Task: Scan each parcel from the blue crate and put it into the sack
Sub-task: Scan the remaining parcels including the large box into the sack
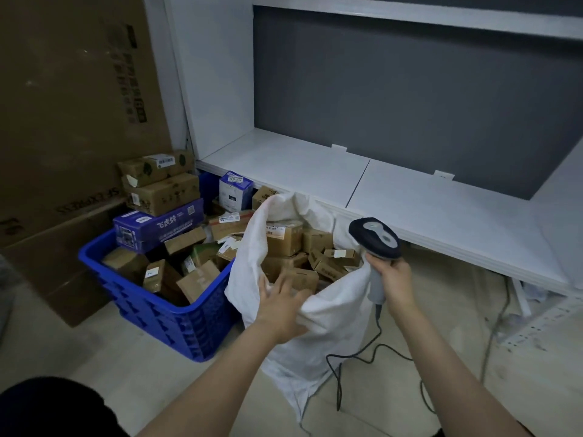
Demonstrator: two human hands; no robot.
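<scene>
A blue crate [176, 323] on the floor at left holds several cardboard parcels, with a purple box [157, 225] and brown boxes [164, 192] stacked at its back. Right of it stands a white sack [328, 329], its mouth wide and several brown parcels [284, 241] inside. My left hand [280, 305] hovers over the sack's near rim, fingers spread, holding nothing. A small brown parcel [303, 279] lies in the sack just beyond its fingertips. My right hand [396, 280] grips the handle of a grey and black barcode scanner [375, 239] and pinches the sack's right rim with it.
A low white shelf [410, 197] runs behind the sack, with a grey back panel above. Large flat cardboard cartons [72, 105] lean against the wall at left. The scanner's black cable [356, 357] trails over the tiled floor. A white metal rack part [536, 323] lies at right.
</scene>
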